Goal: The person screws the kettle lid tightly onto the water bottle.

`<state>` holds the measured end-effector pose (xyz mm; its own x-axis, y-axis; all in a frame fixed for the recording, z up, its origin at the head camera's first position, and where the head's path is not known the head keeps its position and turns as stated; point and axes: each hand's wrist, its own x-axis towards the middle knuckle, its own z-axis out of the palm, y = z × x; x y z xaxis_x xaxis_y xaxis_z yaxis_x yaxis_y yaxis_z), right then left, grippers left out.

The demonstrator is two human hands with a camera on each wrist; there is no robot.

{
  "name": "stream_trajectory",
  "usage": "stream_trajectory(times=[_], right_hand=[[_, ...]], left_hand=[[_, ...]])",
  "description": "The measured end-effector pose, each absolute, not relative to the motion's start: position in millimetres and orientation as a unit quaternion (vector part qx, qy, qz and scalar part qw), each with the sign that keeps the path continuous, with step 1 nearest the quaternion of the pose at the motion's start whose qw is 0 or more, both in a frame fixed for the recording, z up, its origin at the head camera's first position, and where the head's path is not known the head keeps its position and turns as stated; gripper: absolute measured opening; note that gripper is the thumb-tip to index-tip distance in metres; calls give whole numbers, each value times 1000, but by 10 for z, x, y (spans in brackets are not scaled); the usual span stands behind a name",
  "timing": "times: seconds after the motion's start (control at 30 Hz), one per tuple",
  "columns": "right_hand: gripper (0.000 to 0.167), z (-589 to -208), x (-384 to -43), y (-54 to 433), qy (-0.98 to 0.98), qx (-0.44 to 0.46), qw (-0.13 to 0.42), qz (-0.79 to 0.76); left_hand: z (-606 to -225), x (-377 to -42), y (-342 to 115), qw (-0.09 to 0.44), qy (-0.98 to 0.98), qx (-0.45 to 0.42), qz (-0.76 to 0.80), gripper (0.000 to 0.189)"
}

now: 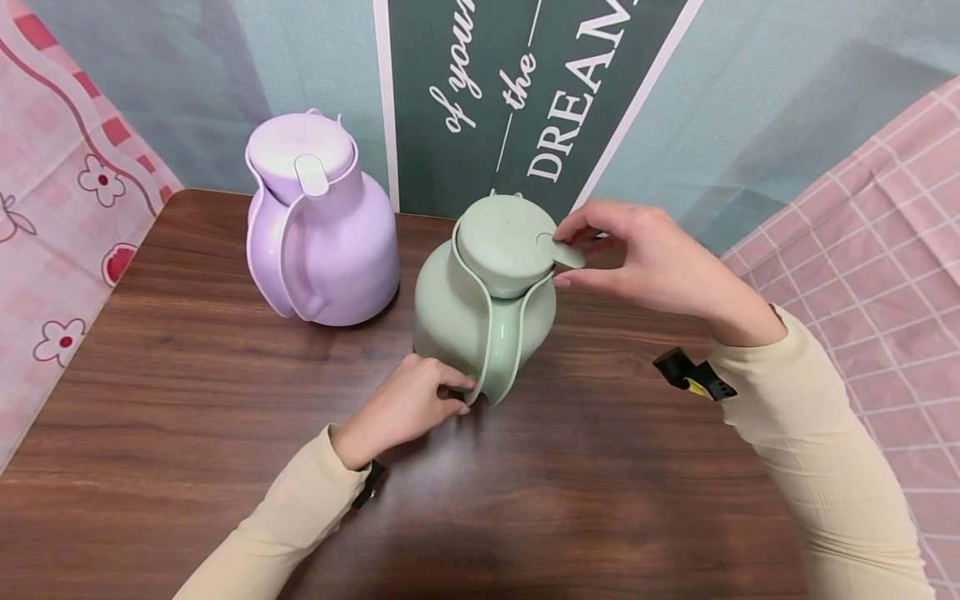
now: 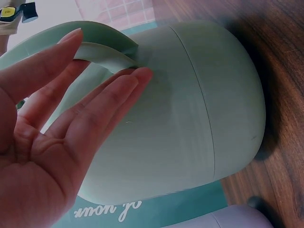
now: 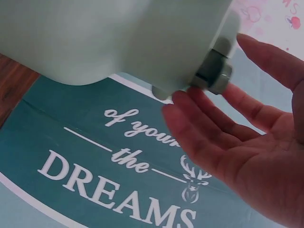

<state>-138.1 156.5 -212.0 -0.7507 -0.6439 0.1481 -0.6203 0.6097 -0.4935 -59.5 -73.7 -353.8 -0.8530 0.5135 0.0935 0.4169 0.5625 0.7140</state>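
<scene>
A pale green thermos jug [image 1: 442,300] stands upright on the table, its handle facing the person. My left hand [image 1: 408,404] is at the lower end of the handle [image 1: 506,342]. In the left wrist view the thumb and index finger lie either side of the handle's edge, and the other fingertips touch the jug's body [image 2: 175,133]. My right hand [image 1: 660,254] pinches the right side of the round lid [image 1: 502,237], around its lever tab [image 1: 567,253]. Under the tab a dark gap shows in the right wrist view.
A lilac thermos jug [image 1: 352,250] of the same shape stands to the left on the brown wooden table [image 1: 187,400]. Behind hangs a blue-green cloth [image 1: 322,50] with a dark lettered panel. Pink patterned cloths [image 1: 885,250] hang on both sides.
</scene>
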Motion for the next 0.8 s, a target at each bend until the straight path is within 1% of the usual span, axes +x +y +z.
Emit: stream_trajectory(times=[0.17, 0.27, 0.63, 0.8], right_hand=[[37, -2028, -1337, 1569, 902, -358, 58, -234], [36, -1990, -1317, 1565, 903, -361, 72, -221], [32, -1945, -1319, 1560, 904, -371, 72, -201], [31, -1945, -1320, 1555, 905, -373, 62, -192]], left_hand=[[-3541, -595, -737, 62, 880, 266, 388, 17], [-3541, -598, -738, 59, 880, 268, 388, 17], [-3535, -599, -737, 60, 880, 269, 388, 17], [-3541, -600, -737, 58, 881, 269, 386, 17]])
